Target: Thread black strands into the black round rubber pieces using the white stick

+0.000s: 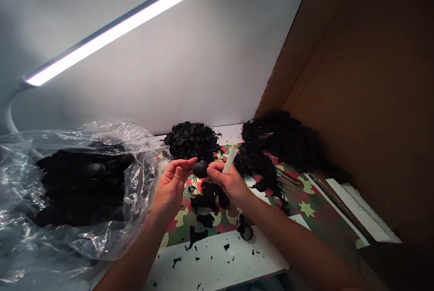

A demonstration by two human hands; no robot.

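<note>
A small black oval piece [200,170], rubbery in look, is pinched at its left edge by the fingertips of my left hand [172,186]. My right hand [229,181] is closed around a slim whitish handle [230,160] that sticks up between thumb and forefinger. Its fingertips also meet the right edge of the black piece. Any blade or tip on the handle is hidden. Beneath both hands, black scraps [206,198] lie on a patterned mat [179,223].
On the left, a clear plastic bag [139,191] holds many black pieces [84,187]. Heaps of black scraps [191,139] and black pieces [281,139] stand at the back. A tweezer-like metal tool [288,176] lies right. A lit lamp [111,33] hangs above; cardboard [356,78] walls the right.
</note>
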